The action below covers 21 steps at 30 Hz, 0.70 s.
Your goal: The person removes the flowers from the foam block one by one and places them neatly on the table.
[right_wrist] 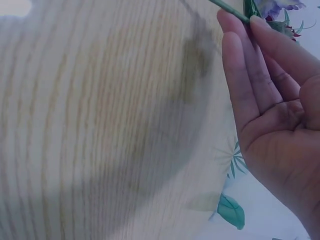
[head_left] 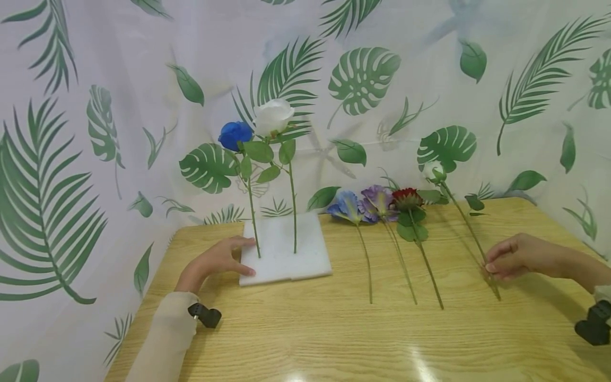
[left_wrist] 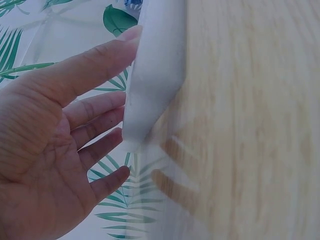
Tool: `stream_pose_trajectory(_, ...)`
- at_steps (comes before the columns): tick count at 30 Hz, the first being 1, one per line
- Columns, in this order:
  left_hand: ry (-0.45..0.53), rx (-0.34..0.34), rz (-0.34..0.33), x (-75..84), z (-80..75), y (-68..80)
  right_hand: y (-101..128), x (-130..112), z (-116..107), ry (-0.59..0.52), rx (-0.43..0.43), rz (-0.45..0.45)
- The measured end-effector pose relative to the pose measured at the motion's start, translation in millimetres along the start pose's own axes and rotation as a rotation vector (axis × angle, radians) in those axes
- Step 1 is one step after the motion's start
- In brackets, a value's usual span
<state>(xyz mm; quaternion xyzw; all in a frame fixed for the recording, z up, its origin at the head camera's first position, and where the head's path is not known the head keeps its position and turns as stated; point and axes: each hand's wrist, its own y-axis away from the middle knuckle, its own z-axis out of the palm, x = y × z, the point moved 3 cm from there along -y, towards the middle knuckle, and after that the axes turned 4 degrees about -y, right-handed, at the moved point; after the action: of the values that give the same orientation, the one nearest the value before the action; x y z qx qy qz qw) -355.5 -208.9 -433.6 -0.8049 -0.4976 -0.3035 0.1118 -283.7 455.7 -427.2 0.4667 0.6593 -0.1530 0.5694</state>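
Observation:
My right hand point(head_left: 520, 257) pinches the stem of a white rose point(head_left: 434, 172) between thumb and fingertips. The rose slants with its bloom toward the back, and its green stem point(right_wrist: 227, 7) also shows in the right wrist view. My left hand point(head_left: 217, 262) rests against the left edge of a white foam board point(head_left: 310, 260), its fingers extended and spread. In the left wrist view, the thumb and fingertips meet the side of the foam point(left_wrist: 157, 65). A blue rose point(head_left: 235, 135) and a larger white rose point(head_left: 273, 118) stand upright in the board.
Between the board and my right hand lie a blue flower point(head_left: 350, 208), a purple flower point(head_left: 378, 201) and a dark red flower point(head_left: 407, 199), stems toward me. The wooden table point(head_left: 305, 329) borders a leaf-patterned cloth point(head_left: 367, 154) at the back and sides.

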Motion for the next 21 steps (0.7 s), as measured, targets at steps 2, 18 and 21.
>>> stream_pose_trajectory(2,0.002,-0.001,-0.004,0.2,-0.2,0.4,-0.4,1.8,1.0,-0.005,-0.001,0.016)
stream_pose_trajectory(18,0.007,0.001,-0.009,1.1,0.6,0.3,-5.3,3.9,12.1,-0.042,-0.072,0.038)
stream_pose_trajectory(21,0.014,0.001,-0.014,0.5,-0.1,1.6,-5.8,4.9,11.9,-0.032,-0.069,0.047)
